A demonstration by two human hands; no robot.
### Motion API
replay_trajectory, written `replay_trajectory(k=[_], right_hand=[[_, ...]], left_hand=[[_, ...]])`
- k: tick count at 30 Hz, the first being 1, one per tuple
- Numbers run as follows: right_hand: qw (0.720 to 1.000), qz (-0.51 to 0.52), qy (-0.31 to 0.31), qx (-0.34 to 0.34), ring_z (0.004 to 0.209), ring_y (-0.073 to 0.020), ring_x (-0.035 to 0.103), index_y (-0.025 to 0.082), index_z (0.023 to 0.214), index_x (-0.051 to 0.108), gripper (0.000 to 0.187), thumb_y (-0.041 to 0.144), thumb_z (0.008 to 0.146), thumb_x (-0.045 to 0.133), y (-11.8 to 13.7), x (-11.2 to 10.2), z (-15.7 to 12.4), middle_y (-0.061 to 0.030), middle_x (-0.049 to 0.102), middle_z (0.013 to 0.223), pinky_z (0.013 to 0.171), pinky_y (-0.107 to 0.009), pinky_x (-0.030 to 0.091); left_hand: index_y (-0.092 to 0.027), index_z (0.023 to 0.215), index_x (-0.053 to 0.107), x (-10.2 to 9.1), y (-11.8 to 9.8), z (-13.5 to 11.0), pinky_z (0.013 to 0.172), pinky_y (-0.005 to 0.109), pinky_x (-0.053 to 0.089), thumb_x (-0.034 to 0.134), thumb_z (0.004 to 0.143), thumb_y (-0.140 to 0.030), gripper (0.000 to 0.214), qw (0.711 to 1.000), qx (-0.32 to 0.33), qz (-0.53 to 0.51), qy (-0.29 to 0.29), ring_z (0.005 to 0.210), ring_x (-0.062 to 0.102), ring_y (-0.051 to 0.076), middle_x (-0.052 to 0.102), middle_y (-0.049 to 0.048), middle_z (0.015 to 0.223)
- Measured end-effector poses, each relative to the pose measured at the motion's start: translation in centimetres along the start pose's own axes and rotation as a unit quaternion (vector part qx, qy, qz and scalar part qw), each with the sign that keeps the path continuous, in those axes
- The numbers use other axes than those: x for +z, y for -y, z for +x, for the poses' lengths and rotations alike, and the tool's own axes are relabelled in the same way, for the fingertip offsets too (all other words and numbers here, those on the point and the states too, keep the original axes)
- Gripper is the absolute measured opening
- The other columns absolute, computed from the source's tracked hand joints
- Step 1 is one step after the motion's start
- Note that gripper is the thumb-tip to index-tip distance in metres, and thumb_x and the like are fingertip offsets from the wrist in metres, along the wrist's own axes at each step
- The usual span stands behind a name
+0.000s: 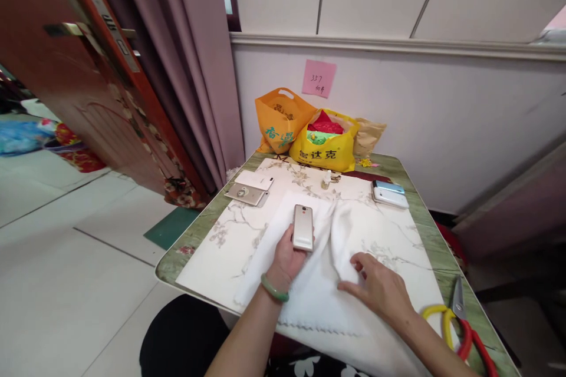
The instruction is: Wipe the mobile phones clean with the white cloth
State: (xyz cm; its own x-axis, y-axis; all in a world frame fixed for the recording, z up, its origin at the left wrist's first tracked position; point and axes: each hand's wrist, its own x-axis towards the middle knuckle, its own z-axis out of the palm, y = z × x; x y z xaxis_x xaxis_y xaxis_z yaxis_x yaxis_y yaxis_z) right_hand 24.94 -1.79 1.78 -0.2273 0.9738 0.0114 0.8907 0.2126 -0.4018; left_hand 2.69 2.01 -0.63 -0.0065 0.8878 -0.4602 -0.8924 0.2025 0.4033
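Observation:
My left hand (286,259), with a green bangle at the wrist, is closed round the lower end of a gold phone (303,227) lying back-up above a white cloth (309,283). The cloth is spread over the middle of the small table (186,247). My right hand (375,285) rests on the cloth to the right, its fingers curled and pressing on a fold of the fabric.
Two phones (250,188) lie at the table's far left and two more (389,193) at the far right. Orange (280,121) and yellow (327,144) bags stand against the wall. Scissors (462,327) lie at the near right corner. A wooden door (79,82) and curtain stand left.

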Motion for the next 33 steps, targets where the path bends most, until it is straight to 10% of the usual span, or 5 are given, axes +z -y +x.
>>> replay_trajectory(k=[11, 17, 24, 33], right_hand=[[0.991, 0.089, 0.011, 0.099, 0.051, -0.0175, 0.053, 0.025, 0.063, 0.039, 0.029, 0.046, 0.084, 0.039, -4.1, -1.1, -4.3, 0.0026, 0.054, 0.051, 0.053, -0.027, 0.034], [0.988, 0.065, 0.020, 0.136, 0.053, -0.0196, 0.057, 0.026, 0.069, 0.055, 0.038, 0.056, 0.087, 0.040, -6.0, -3.2, -4.7, 0.0011, 0.059, 0.053, 0.054, -0.028, 0.036], [0.995, 0.049, -0.085, -0.001, 0.070, -0.0171, 0.062, 0.025, 0.092, 0.065, 0.034, 0.053, 0.089, 0.046, -2.9, -6.2, 4.3, -0.0029, 0.071, 0.091, 0.066, -0.028, 0.042], [0.996, -0.064, 0.017, -0.059, 0.108, -0.0249, 0.059, 0.020, 0.122, 0.057, 0.050, 0.049, 0.082, 0.062, 3.8, 1.3, 15.7, -0.0108, 0.061, 0.122, 0.090, -0.034, 0.040]], left_hand=[[-0.013, 0.121, 0.060, -0.2, -2.8, 0.2, 0.080, 0.042, 0.056, 0.052, 0.090, -0.026, 0.035, 0.999, 0.016, 0.033, -0.015, 0.086, 0.070, 0.023, 0.071, 0.0114, 0.101], [-0.014, 0.124, 0.058, 0.2, -2.6, -0.3, 0.081, 0.044, 0.057, 0.049, 0.091, -0.026, 0.036, 0.999, 0.019, 0.037, -0.022, 0.090, 0.070, 0.023, 0.071, 0.0116, 0.107], [-0.014, 0.125, 0.058, 1.1, -0.7, -5.6, 0.081, 0.047, 0.057, 0.057, 0.088, -0.031, 0.041, 0.998, -0.037, 0.048, 0.011, 0.103, 0.067, 0.032, 0.064, 0.0152, 0.124], [-0.013, 0.122, 0.061, -2.7, -0.2, -13.6, 0.070, 0.041, 0.060, 0.068, 0.080, -0.027, 0.045, 0.990, -0.044, 0.084, -0.103, 0.106, 0.065, 0.036, 0.065, 0.0172, 0.122]])
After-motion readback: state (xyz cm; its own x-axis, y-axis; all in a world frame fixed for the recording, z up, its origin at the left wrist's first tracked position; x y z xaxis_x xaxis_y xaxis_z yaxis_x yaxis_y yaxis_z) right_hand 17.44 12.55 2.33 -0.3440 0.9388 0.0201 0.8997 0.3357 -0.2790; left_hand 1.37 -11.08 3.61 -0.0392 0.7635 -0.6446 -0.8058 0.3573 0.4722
